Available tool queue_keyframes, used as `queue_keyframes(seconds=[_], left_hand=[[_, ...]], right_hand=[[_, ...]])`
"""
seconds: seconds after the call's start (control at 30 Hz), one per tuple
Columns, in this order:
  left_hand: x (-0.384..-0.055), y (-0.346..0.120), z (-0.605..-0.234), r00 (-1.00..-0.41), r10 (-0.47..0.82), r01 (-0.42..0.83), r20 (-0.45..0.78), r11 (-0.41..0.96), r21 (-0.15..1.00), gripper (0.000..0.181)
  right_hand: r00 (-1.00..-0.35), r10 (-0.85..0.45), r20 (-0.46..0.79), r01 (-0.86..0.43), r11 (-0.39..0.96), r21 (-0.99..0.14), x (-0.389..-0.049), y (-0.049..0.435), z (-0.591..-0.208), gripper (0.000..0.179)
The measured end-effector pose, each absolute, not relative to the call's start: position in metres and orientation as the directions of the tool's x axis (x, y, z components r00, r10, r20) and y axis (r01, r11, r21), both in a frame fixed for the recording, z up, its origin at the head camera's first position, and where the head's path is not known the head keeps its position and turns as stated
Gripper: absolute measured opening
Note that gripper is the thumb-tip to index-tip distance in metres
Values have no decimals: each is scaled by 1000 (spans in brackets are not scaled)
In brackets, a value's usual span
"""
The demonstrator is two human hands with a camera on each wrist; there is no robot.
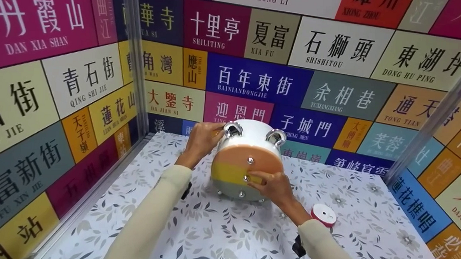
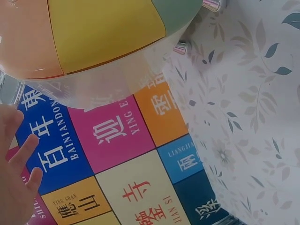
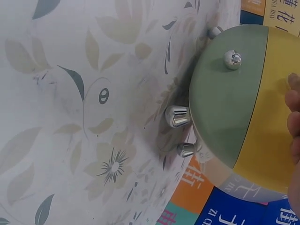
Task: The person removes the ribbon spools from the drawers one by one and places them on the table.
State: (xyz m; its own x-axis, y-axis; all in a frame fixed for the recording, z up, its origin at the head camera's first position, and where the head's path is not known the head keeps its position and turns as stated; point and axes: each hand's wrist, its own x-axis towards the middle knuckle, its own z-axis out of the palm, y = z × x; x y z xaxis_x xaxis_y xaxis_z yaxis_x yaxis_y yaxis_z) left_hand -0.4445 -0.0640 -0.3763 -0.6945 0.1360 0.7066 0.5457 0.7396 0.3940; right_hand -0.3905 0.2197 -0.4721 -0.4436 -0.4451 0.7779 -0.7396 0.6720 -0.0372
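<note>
A rounded white drawer box [image 1: 258, 127] stands on short silver feet [image 3: 178, 116]. Its front is banded orange, yellow and green, each band with a silver knob, and two silver ring-shaped ears [image 1: 276, 137] rise on top. My left hand [image 1: 202, 140] holds the left ear [image 1: 232, 130] at its outer side; in the left wrist view its lower fingers [image 2: 32, 179] are spread and loosely bent, and the grip itself is largely out of frame. With thumb and fingertips, my right hand [image 1: 275, 186] pinches the knob [image 1: 246, 178] of the yellow drawer [image 3: 267, 126].
A red-and-white spool [image 1: 325, 214] lies beside the right forearm. The table [image 1: 218, 238] has a white leaf-patterned cover. Colourful panels with place names [image 1: 256, 80] rise behind it and at both sides, with clear corner posts [image 1: 137, 59].
</note>
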Motion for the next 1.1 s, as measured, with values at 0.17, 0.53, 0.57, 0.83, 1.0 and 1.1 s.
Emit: queue_keyframes(seconds=[0.17,0.53,0.57,0.83,1.0,1.1], left_hand=[[-444,-63,-376,-688,138,545,713,747,381,28],[-446,-64,-376,-674,153,545,722,764,347,28],[-446,-64,-376,-674,149,544,723,762,350,27],[-447,-64,-376,-682,136,542,719,753,373,28],[-448,-64,-377,-688,126,542,715,744,391,28],[-449,-63,-377,-687,124,546,716,739,396,28]], right_hand=[[-453,-438,776,-731,681,-42,-390,218,-474,37],[-403,-458,792,-724,689,30,-391,214,-480,32],[-399,-458,794,-723,690,35,-391,214,-480,32],[-395,-451,800,-723,690,32,-391,212,-481,29],[-385,-463,799,-732,680,41,-390,212,-483,29],[-357,-471,806,-744,666,60,-390,213,-482,29]])
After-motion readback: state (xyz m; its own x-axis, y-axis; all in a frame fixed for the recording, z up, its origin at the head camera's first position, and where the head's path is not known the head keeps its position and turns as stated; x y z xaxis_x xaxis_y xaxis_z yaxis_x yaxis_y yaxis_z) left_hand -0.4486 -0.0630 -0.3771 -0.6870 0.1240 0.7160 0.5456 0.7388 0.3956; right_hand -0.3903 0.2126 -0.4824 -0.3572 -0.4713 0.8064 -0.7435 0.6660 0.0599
